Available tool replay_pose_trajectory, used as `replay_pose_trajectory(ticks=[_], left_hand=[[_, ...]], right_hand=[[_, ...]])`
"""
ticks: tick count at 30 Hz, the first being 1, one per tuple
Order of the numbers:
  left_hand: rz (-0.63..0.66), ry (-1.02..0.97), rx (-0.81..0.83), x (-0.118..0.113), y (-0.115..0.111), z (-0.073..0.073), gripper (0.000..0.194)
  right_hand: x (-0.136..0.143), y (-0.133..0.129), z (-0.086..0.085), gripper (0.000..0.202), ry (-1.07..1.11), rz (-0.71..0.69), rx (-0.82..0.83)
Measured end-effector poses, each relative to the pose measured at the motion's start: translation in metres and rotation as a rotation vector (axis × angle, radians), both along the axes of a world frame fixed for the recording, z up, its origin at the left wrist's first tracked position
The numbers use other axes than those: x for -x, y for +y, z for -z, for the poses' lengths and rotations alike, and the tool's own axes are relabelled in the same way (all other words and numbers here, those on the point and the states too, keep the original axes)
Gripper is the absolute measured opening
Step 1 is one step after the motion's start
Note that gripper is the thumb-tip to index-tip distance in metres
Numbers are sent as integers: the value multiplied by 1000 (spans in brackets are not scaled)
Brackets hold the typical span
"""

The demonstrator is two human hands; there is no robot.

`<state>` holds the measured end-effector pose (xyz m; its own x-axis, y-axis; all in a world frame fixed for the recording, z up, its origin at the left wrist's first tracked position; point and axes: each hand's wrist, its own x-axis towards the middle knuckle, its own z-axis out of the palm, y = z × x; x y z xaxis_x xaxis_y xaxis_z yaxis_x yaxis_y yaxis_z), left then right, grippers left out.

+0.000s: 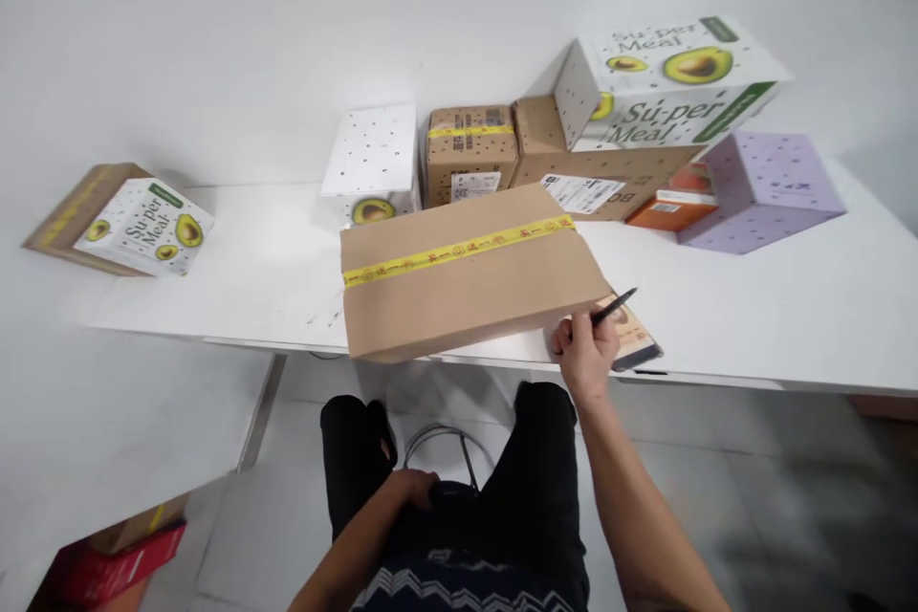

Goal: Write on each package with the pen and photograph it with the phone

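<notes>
My right hand is closed round a black pen, whose end points up and to the right. It is at the near right corner of a large brown cardboard box with a yellow tape strip across its top. Just right of that hand, a flat tan item with a dark edge lies at the table's front edge, partly covered by the box and hand. My left hand is low in my lap between my legs, by the dark seat; its fingers are mostly hidden.
Along the wall on the white table stand an avocado-print white box, a small taped carton, a long carton bearing another white box, an orange box and a lilac box. Two boxes sit far left.
</notes>
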<state>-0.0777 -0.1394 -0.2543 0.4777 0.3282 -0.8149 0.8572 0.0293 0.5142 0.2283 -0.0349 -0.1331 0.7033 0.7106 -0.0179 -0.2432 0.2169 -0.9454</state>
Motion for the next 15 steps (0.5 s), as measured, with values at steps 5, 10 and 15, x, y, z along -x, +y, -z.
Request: replay_pose_trajectory(ticks=[5, 10, 15], left_hand=[[-255, -176, -267, 8, 19, -53, 42], [-883, -439, -862, 22, 62, -152, 37], [-1179, -876, -1144, 5, 99, -216, 44]], right_hand=[[-1, 0, 0, 41, -54, -63, -1], [0, 2, 0, 45, -110, -101, 53], [4, 6, 7, 44, -192, -109, 65]])
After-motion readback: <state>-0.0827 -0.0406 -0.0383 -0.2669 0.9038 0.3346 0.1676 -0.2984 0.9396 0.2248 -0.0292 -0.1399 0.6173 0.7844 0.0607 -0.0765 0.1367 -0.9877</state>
